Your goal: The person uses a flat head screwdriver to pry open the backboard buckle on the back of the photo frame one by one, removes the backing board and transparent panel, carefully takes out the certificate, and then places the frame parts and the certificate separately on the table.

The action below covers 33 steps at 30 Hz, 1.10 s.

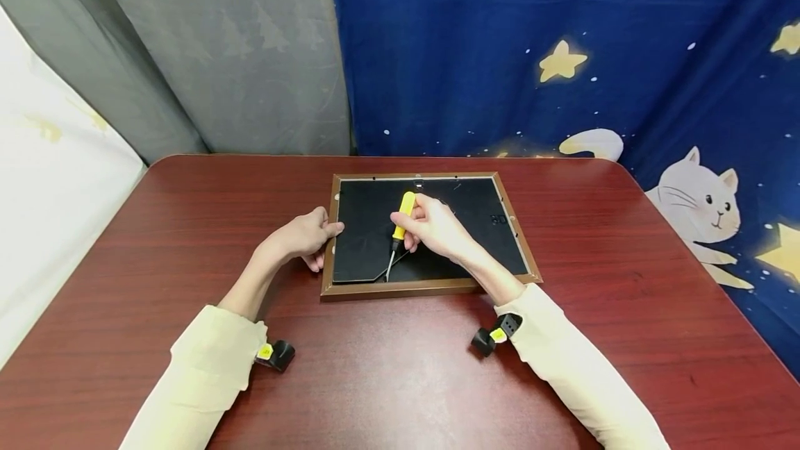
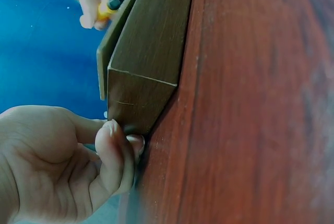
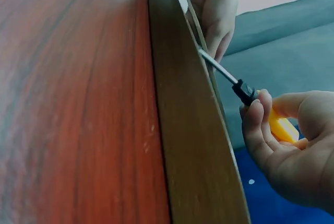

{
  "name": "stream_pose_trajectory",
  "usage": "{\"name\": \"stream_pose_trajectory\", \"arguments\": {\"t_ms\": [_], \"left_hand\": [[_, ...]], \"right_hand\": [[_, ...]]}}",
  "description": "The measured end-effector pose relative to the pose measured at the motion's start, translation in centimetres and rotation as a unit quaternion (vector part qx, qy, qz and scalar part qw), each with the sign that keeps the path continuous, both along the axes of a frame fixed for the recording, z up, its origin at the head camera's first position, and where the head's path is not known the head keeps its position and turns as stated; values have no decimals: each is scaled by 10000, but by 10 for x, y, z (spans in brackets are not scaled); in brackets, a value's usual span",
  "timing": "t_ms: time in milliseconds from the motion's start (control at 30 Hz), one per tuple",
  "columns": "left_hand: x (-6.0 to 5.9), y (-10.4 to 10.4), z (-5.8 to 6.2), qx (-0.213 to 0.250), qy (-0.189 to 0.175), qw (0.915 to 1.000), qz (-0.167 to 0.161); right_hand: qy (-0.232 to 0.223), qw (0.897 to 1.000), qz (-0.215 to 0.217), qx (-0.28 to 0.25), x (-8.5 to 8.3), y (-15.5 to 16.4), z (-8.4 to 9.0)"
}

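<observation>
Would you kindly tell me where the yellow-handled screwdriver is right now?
In the head view, the yellow-handled screwdriver is in the right hand, over the black backing of the brown wooden picture frame, tip near its front-left corner.

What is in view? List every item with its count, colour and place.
picture frame: 1, brown wood with black backing, face down at the table's middle.
screwdriver: 1, yellow handle, metal tip at the frame's near-left corner.
table: 1, reddish-brown, under everything.
cloth backdrop: 1, blue with stars and a white cat, behind right.
grey sheet: 1, behind left.
left hand: grips the frame's left edge.
right hand: holds the screwdriver.
</observation>
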<state>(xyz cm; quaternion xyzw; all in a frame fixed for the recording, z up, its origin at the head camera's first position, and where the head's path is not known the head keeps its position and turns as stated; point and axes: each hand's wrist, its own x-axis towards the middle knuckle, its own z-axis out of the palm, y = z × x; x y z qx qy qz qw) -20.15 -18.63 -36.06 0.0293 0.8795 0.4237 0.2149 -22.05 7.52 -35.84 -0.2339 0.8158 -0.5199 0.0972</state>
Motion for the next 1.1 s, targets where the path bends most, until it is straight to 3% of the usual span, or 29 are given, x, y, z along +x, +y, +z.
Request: {"name": "stream_pose_trajectory", "arguments": {"t_ms": [100,233,467,667,900,1100], "left_hand": [[1,-1,-1,6,-30,10000,-5],[1,-2,0,8,-31,10000,22],[0,-1,0,-5,-36,10000,39],[-1,0,-1,-57,-14,10000,68],[0,-1,1,-145,-32,9999,58],[0,-2,1,-78,-62,9999,44]], "right_hand": [[39,9999,103,-2,1,-1,1],[755,9964,272,278,13,-6,12],[2034,9759,402,675,36,-8,23],[2624,9608,581,674,53,-8,27],[3380,9351,677,824,67,-11,29],[3673,9231,693,907,74,-11,29]]}}
